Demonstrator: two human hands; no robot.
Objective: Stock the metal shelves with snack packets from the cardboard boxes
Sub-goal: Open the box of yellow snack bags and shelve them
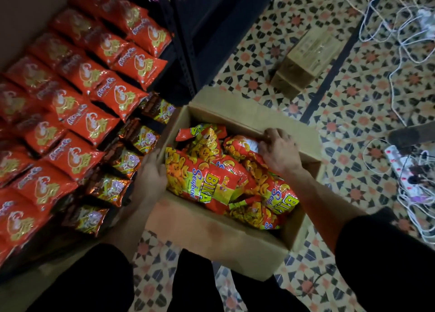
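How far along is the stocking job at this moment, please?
Done: rows of orange packets and, below them, brown packets already lie on the metal shelves. In hand: the left hand is at the left wall of the open cardboard box, and the right hand rests on packets near its far wall. Left: the box looks full of Bika Seafood packets, none lifted yet.

Black sleeves [386, 260] end mid-forearm; the trousers [195, 285] look dark, perhaps black
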